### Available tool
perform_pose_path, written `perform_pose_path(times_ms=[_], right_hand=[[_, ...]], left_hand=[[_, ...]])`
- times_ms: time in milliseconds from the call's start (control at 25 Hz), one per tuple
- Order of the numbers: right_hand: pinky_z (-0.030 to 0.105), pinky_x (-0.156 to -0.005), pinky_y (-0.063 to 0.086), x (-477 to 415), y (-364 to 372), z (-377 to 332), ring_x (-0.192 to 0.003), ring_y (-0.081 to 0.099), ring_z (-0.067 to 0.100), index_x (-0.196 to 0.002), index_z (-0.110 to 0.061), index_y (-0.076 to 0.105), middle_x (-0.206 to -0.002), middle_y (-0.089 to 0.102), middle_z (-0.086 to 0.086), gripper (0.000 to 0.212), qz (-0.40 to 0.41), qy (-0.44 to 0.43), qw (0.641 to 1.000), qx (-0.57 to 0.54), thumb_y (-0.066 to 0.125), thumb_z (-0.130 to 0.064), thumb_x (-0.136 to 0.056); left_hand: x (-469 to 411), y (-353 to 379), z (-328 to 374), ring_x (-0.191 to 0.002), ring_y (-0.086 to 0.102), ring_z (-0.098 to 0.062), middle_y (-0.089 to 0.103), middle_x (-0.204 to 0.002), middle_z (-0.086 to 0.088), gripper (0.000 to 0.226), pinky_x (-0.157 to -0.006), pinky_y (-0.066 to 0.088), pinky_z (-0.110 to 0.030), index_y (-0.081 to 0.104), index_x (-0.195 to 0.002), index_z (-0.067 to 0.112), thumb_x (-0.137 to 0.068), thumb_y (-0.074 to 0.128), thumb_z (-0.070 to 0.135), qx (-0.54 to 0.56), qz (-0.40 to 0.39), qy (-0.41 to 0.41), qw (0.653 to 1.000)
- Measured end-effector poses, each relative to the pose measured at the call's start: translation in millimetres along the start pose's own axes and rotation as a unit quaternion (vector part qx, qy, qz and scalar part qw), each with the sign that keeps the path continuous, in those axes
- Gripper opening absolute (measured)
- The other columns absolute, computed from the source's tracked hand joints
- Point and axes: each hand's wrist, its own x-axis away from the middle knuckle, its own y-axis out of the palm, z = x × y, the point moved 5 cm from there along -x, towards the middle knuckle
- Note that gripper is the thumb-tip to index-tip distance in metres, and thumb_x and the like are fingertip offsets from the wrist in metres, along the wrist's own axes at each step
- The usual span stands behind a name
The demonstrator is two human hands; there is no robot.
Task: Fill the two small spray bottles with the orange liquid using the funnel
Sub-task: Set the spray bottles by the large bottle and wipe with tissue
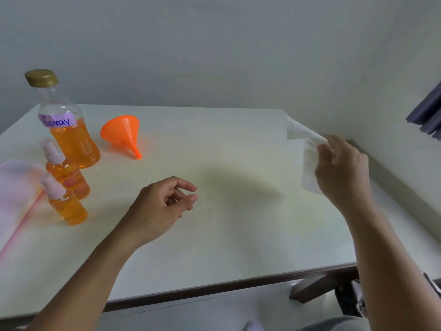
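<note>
On the pale table point(238, 230) both spray bottles point(68, 179) point(65, 206) stand capped, apparently full, funnel point(123, 132) aside; left hand point(157, 209) hovers loosely curled, empty, right hand point(343, 170) pinches a tissue point(307, 168).

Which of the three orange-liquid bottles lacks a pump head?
The tall clear plastic bottle labelled Spray: gold screw cap. The nearer small spray bottle and the farther small spray bottle are pump-topped.

2 spray bottles point(69, 180) point(68, 209), 1 large bottle point(72, 142), 1 funnel point(121, 131), 1 tissue point(309, 168)
</note>
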Motion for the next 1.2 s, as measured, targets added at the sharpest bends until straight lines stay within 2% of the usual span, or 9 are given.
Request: perform_pose_path(times_ms=[160, 320, 440, 560, 680, 840, 920, 1040, 1200], right_hand=[[0.036, -0.068, 0.045, 18, 27, -9, -0.082, 0.063, 0.042, -0.118, -0.013, 0.065, -0.094, 0.069, 0.023, 0.030, -0.084, -0.021, 0.988, 0.127, 0.041, -0.011, -0.099], [0.041, -0.082, 0.054, 51, 79, -19, -0.098, 0.062, 0.042, -0.113, -0.017, 0.060, -0.106, 0.065, 0.015, 0.025, -0.254, -0.035, 0.952, 0.169, 0.040, -0.017, -0.098], [0.038, -0.113, 0.041, 51, 102, -11, -0.144, 0.044, 0.029, -0.140, -0.026, 0.054, -0.152, 0.052, 0.001, 0.039, -0.286, -0.092, 0.947, 0.116, 0.041, -0.021, -0.104], [0.030, -0.126, 0.015, 48, 112, -6, -0.156, 0.021, 0.018, -0.153, -0.033, 0.041, -0.164, 0.033, -0.005, 0.047, -0.292, -0.125, 0.947, 0.056, 0.035, -0.019, -0.109], [0.024, -0.123, 0.009, 46, 116, -7, -0.155, 0.025, 0.019, -0.152, -0.030, 0.044, -0.163, 0.038, -0.003, 0.047, -0.274, -0.095, 0.957, 0.023, 0.032, -0.015, -0.110], [0.034, -0.116, 0.022, 47, 132, -24, -0.141, 0.041, 0.034, -0.143, -0.015, 0.053, -0.150, 0.051, 0.008, 0.042, -0.239, -0.011, 0.971, 0.023, 0.032, -0.009, -0.107], [0.039, -0.101, 0.031, 54, 145, -42, -0.129, 0.045, 0.040, -0.132, -0.010, 0.056, -0.136, 0.055, 0.012, 0.035, -0.228, 0.017, 0.973, 0.018, 0.034, -0.007, -0.105], [0.038, -0.099, 0.031, 66, 162, -75, -0.124, 0.045, 0.038, -0.132, -0.008, 0.054, -0.131, 0.054, 0.013, 0.033, -0.226, 0.022, 0.974, -0.006, 0.035, -0.006, -0.105], [0.028, -0.100, 0.028, 80, 172, -107, -0.130, 0.045, 0.030, -0.143, -0.010, 0.050, -0.137, 0.057, 0.007, 0.039, -0.270, -0.096, 0.957, -0.045, 0.035, -0.007, -0.107]], left_hand=[[-1, 0, 0, -0.070, 0.067, -0.019, 0.074, -0.078, 0.005, 0.005, -0.075, 0.058, -0.040, 0.070, -0.094, 0.030, -0.089, 0.070, 0.029, -0.018, 0.006, 0.026, 0.999], [2, 2, 0, -0.073, 0.067, -0.021, 0.073, -0.078, 0.006, 0.005, -0.075, 0.058, -0.042, 0.071, -0.093, 0.032, -0.089, 0.070, 0.031, -0.026, 0.004, 0.040, 0.999], [4, 2, -1, -0.069, 0.064, -0.016, 0.071, -0.078, 0.007, 0.004, -0.073, 0.056, -0.038, 0.070, -0.092, 0.035, -0.089, 0.069, 0.031, -0.044, 0.000, 0.044, 0.998], [10, 4, 0, -0.071, 0.062, -0.012, 0.069, -0.079, 0.013, 0.005, -0.071, 0.055, -0.034, 0.069, -0.093, 0.037, -0.090, 0.068, 0.034, -0.076, -0.008, 0.057, 0.995], [19, 10, 2, -0.076, 0.059, -0.008, 0.065, -0.084, 0.021, 0.005, -0.067, 0.052, -0.025, 0.067, -0.095, 0.039, -0.091, 0.065, 0.038, -0.108, -0.036, 0.070, 0.991], [33, 11, 0, -0.080, 0.058, 0.001, 0.064, -0.080, 0.019, 0.009, -0.065, 0.046, -0.015, 0.063, -0.099, 0.043, -0.092, 0.060, 0.047, -0.177, -0.071, 0.080, 0.978], [35, 2, -7, -0.080, 0.059, 0.003, 0.063, -0.078, 0.019, 0.008, -0.064, 0.042, -0.010, 0.062, -0.099, 0.043, -0.092, 0.059, 0.047, -0.216, -0.053, 0.077, 0.972], [32, -21, -20, -0.094, 0.060, -0.003, 0.059, -0.100, 0.022, 0.011, -0.074, 0.047, -0.013, 0.060, -0.105, 0.039, -0.095, 0.056, 0.041, -0.304, 0.027, 0.086, 0.948], [23, -34, -46, -0.132, 0.046, -0.015, 0.049, -0.143, 0.007, 0.042, -0.102, 0.044, -0.030, 0.054, -0.133, 0.025, -0.097, 0.045, 0.045, -0.364, 0.074, 0.042, 0.928]])
